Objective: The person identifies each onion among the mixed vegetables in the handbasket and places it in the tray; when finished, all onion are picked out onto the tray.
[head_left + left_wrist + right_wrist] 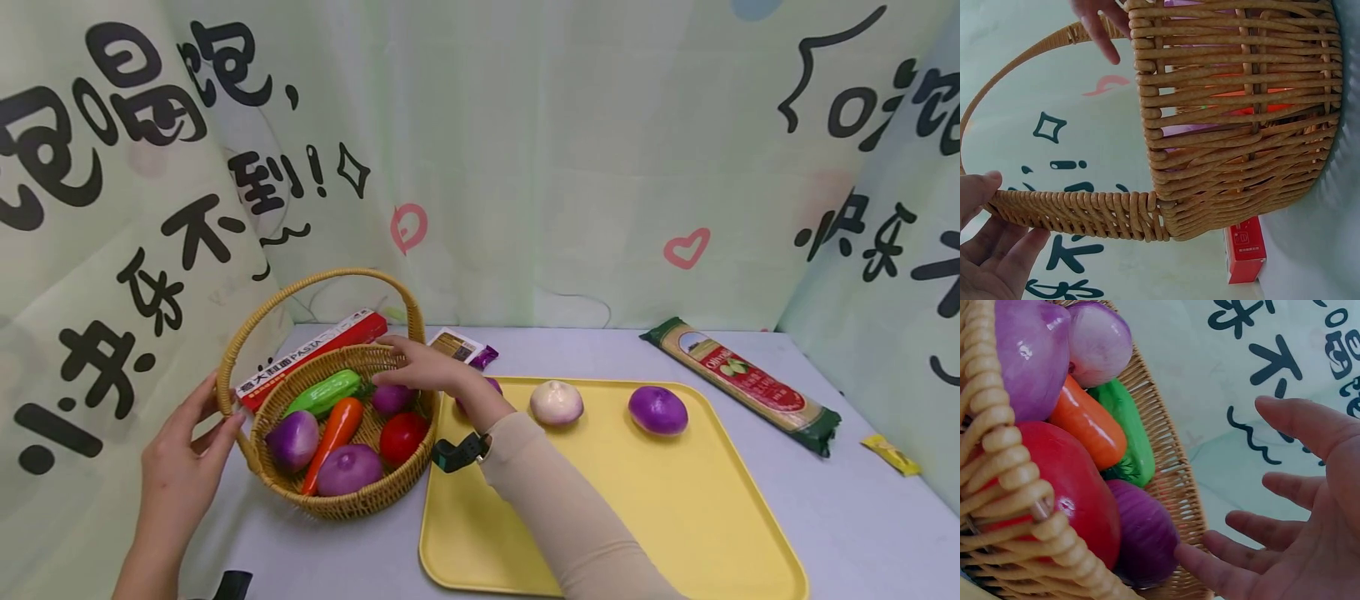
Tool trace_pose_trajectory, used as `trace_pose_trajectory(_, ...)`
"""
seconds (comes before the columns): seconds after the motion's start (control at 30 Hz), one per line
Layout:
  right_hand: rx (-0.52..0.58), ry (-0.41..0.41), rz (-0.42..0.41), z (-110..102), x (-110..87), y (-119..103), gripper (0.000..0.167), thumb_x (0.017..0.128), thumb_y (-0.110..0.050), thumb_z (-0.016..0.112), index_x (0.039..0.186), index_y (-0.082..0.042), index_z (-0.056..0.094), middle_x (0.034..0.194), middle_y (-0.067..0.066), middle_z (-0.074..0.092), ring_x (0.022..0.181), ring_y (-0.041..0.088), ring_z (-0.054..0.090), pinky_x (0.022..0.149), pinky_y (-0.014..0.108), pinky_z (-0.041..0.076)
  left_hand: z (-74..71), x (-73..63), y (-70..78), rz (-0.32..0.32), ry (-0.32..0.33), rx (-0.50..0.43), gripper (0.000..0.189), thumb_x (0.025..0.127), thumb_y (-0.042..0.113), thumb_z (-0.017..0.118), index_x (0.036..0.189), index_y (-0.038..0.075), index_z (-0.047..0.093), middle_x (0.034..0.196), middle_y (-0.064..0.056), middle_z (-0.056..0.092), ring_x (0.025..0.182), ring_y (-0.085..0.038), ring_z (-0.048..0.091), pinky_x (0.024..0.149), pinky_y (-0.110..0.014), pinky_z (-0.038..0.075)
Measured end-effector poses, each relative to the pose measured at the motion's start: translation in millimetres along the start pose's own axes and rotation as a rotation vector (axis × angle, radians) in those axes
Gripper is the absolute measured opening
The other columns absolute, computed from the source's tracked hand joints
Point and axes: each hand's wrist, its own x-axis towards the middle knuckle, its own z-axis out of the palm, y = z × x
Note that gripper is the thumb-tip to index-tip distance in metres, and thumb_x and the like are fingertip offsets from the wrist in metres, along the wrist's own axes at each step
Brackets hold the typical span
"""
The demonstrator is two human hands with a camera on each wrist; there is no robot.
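Note:
A wicker basket (360,504) stands on the left of the table. My left hand (180,462) grips the left side of its arched handle (1079,212), thumb on one side and fingers on the other. Over the basket's far right rim is my right hand (427,367), fingers spread and holding nothing in the right wrist view. Below it lies a small purple onion (1144,534), close to one fingertip. The basket also holds a red tomato (403,439), a carrot (333,442), a green pepper (324,394) and two larger purple onions (349,470).
A yellow tray (600,517) bears a whitish onion (557,403), a purple onion (657,410) and a purple item partly behind my right arm. A red pasta box (315,350) and a small packet (457,343) lie behind. Rightward are a long pasta pack (742,379) and yellow sachet (891,454).

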Motion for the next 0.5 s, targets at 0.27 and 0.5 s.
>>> trace_pose_trajectory(0.27, -0.044, 0.043, 0.013, 5.8, 10.1, 2.1, 0.065, 0.090, -0.037, 0.059, 0.146, -0.014, 0.033, 0.143, 0.013, 0.045, 0.132, 0.027, 0.044, 0.113, 0.042, 0.036, -0.8, -0.8, -1.6, 0.013, 0.010, 0.006, 0.061, 0.089, 0.019, 0.065, 0.144, 0.026, 0.040, 0.126, -0.012, 0.060, 0.097, 0.021, 0.040, 0.073, 0.009, 0.035)
trace_pose_trajectory(0.5, -0.021, 0.079, 0.067, 11.8, 18.0, 2.9, 0.059, 0.090, -0.034, 0.060, 0.140, -0.010, 0.043, 0.139, 0.011, 0.050, 0.126, 0.023, 0.047, 0.110, 0.039, 0.039, 0.0, 0.2, -2.8, 0.023, 0.008, -0.015, 0.063, 0.087, 0.016, 0.067, 0.143, 0.025, 0.041, 0.127, -0.015, 0.059, 0.104, 0.009, 0.049, 0.071, 0.010, 0.033)
